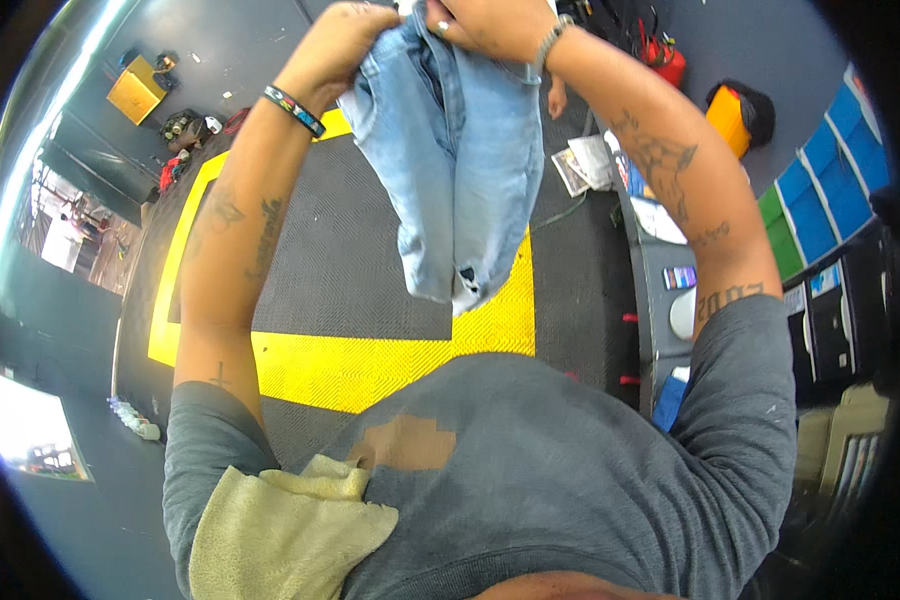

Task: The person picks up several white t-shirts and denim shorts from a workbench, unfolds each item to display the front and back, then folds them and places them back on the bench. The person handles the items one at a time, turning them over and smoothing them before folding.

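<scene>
Light-blue denim jeans [485, 150] hang with their top grasped in the fingers of the left hand [348, 40] and right hand [498, 28]; level, even tension should keep them straight.

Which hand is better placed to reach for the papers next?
Likely the right hand: both hands hold the jeans, but it is nearer the papers than the left hand.
</scene>
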### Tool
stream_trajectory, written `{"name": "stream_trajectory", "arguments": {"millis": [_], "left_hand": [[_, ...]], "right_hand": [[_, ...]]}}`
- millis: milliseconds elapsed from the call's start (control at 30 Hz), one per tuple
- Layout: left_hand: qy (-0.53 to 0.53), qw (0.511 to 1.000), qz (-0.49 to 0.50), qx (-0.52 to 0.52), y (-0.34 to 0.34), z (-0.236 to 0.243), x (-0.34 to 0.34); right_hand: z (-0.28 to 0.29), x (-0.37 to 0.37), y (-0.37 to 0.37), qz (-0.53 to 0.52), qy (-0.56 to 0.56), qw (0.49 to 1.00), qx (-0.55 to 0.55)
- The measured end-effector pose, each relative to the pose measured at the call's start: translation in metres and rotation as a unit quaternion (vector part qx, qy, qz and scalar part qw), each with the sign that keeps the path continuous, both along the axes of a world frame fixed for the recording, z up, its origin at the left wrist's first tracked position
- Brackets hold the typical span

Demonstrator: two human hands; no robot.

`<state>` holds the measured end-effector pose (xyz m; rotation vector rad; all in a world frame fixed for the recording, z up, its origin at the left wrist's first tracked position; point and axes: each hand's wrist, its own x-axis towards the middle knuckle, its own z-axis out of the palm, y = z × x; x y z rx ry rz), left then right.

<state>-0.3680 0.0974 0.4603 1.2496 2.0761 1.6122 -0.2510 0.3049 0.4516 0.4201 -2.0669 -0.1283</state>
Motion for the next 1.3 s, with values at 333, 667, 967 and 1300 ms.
{"name": "stream_trajectory", "arguments": {"millis": [333,667,967,1300], "left_hand": [[-0.123,0.987,0.037,0.094,0.021,-0.031,0.050],[-0.033,0.990,-0.007,0.139,0.015,-0.026,0.071],[-0.172,0.951,-0.020,0.254,0.039,-0.033,0.085],[-0.201,0.902,-0.089,0.371,0.057,-0.030,0.108]], "right_hand": [[-0.020,0.018,0.013,0.103,-0.017,0.994,-0.040],[-0.010,0.034,0.000,0.103,-0.011,0.990,-0.094],[0.004,0.058,0.018,0.157,-0.116,0.970,-0.147],[-0.003,0.078,0.006,0.198,-0.139,0.878,-0.414]]}}
